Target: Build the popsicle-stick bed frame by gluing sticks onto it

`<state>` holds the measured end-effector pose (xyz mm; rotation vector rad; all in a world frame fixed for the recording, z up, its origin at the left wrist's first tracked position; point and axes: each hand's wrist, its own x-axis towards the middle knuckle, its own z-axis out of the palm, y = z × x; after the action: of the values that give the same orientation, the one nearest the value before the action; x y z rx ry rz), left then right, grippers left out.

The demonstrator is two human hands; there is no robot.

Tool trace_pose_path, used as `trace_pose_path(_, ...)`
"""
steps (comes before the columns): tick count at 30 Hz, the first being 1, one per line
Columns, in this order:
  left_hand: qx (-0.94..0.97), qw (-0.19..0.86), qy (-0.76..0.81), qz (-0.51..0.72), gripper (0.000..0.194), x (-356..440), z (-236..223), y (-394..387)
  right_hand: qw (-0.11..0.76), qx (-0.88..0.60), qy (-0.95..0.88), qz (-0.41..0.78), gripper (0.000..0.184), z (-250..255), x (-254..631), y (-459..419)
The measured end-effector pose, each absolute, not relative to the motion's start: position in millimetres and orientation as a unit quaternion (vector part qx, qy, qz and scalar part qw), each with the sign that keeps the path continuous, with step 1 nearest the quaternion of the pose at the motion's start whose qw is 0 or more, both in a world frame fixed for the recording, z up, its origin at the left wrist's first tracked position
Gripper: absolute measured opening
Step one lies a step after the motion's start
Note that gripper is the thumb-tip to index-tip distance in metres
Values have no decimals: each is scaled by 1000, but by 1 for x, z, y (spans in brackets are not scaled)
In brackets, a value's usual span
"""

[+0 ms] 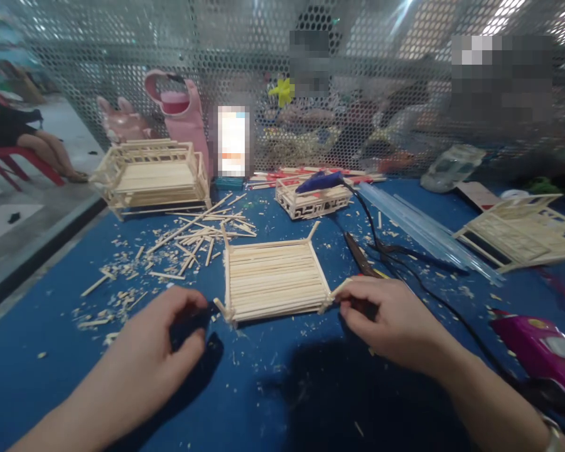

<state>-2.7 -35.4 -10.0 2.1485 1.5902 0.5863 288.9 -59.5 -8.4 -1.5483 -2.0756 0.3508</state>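
A small flat frame of thin wooden sticks lies on the blue table straight ahead of me. My left hand rests at its near left corner, fingers curled and pinched together, with whatever is in them hidden. At the near right corner, my right hand has its fingers closed around a short stick that juts from the frame. Loose sticks and wood scraps lie scattered to the left behind the frame.
Stacked stick frames stand at the back left. A blue glue gun rests on another small frame, its black cord running right. Clear glue sticks, a stick model, a magenta object. Mesh screen behind, with people beyond.
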Motion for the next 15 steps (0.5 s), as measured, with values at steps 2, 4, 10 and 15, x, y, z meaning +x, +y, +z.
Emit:
trace_pose_path(2,799,180,547,172,26,1,-13,-40,249,-567,-772,147,21,-7,287,-60)
trace_pose_path(4,811,169,537,157,25,7,-15,-41,244,-566,-771,163,21,-5,285,-62)
trace_pose_path(10,830,138,516,160,10,13,-16,-28,249,-538,-775,218,22,-10,285,-64)
trace_pose_path(15,834,109,515,164,11,15,-14,-13,265,-504,-786,241,22,-12,282,-64)
